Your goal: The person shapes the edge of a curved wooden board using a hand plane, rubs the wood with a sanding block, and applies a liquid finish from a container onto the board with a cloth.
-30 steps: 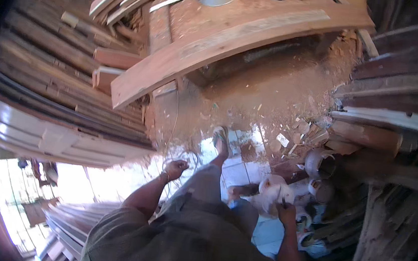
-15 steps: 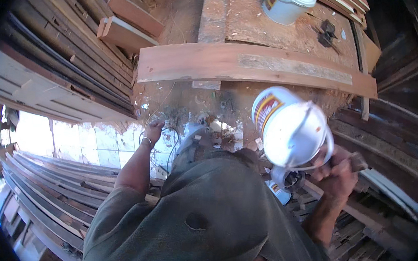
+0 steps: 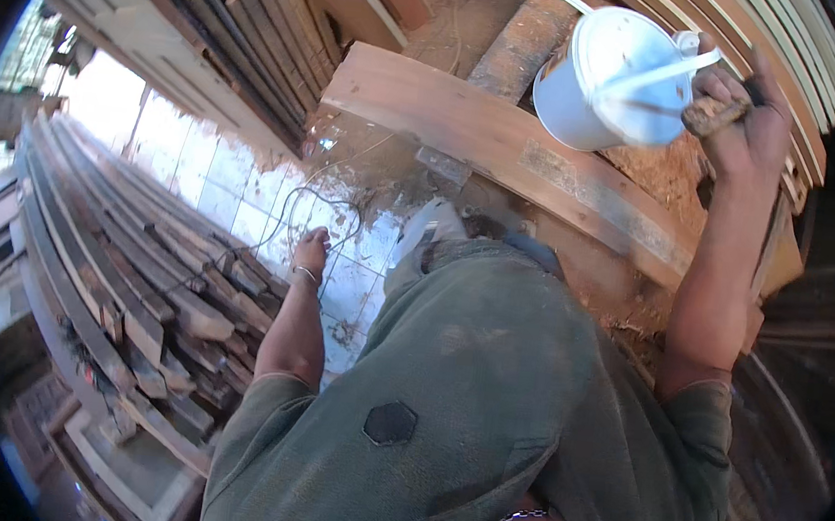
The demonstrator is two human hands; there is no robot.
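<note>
At the upper right of my head view, the right hand [image 3: 743, 116] is closed around the handle [image 3: 672, 69] of a white bucket [image 3: 575, 90]. Within the same grip I see a short brown piece [image 3: 715, 117], apparently wooden; its full shape is partly hidden by the fingers. The bucket is tilted, its pale top face toward the camera, and it overlaps the far edge of a long wooden plank [image 3: 432, 106]. I cannot tell whether the bucket touches the surface beneath it.

The left hand [image 3: 312, 248] is positioned well apart from the right, low and to the left, with its fingers curled. I cannot tell whether it holds anything. Nearest to it is a thin dark cable [image 3: 360, 220], looped above the pale tiled floor [image 3: 224, 182]. Stacked timber [image 3: 166, 266] occupies the left side of my view.
</note>
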